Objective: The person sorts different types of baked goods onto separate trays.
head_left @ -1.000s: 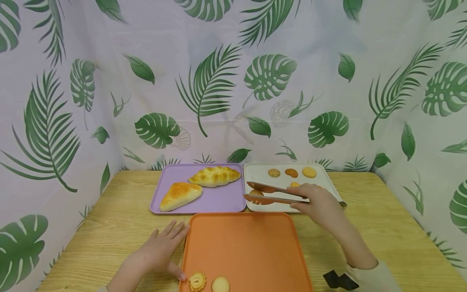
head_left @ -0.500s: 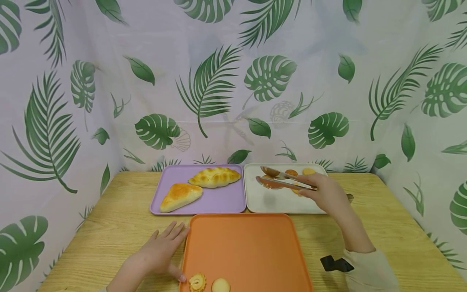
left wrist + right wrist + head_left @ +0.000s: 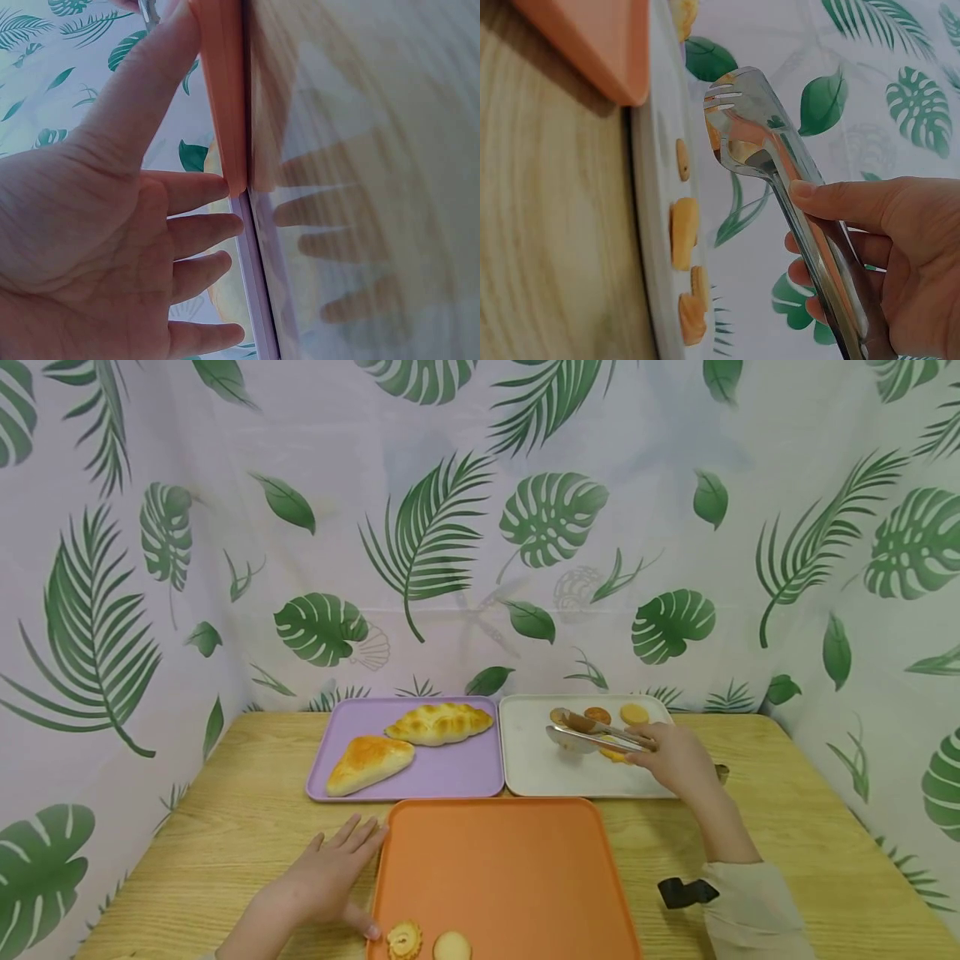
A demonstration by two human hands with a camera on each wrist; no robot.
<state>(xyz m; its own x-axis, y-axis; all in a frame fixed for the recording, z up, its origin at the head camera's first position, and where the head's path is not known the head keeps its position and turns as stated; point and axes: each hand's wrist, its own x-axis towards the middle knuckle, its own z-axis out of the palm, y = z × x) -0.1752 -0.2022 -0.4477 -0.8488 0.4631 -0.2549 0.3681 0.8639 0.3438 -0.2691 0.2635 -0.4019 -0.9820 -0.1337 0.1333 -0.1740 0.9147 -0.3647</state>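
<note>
My right hand (image 3: pixel 678 760) holds a pair of metal tongs (image 3: pixel 600 735), thumb on one arm and fingers round the other. Their head hangs over the white tray (image 3: pixel 525 772), close to several cookies. A chocolate-chip cookie (image 3: pixel 682 160) is nearest the tongs' head, and a round pale cookie (image 3: pixel 634 714) lies at the back. No cookie shows between the tongs' arms in the right wrist view. My left hand (image 3: pixel 322 877), fingers straight and spread, lies at the left side of the orange tray (image 3: pixel 510 860). Its thumb is at the rim in the head view.
Left of the white tray, a purple tray (image 3: pixel 450 772) bears a triangular bread (image 3: pixel 367 764) and a braided bread (image 3: pixel 438 724). A scalloped cookie (image 3: pixel 405 939) and a round cookie (image 3: pixel 452 945) lie at the orange tray's near left. A leaf-patterned curtain (image 3: pixel 450 527) stands behind the table.
My right hand has moved right and a little back over the white tray with the tongs, from its left part toward the cookies. The left hand has stayed in place.
</note>
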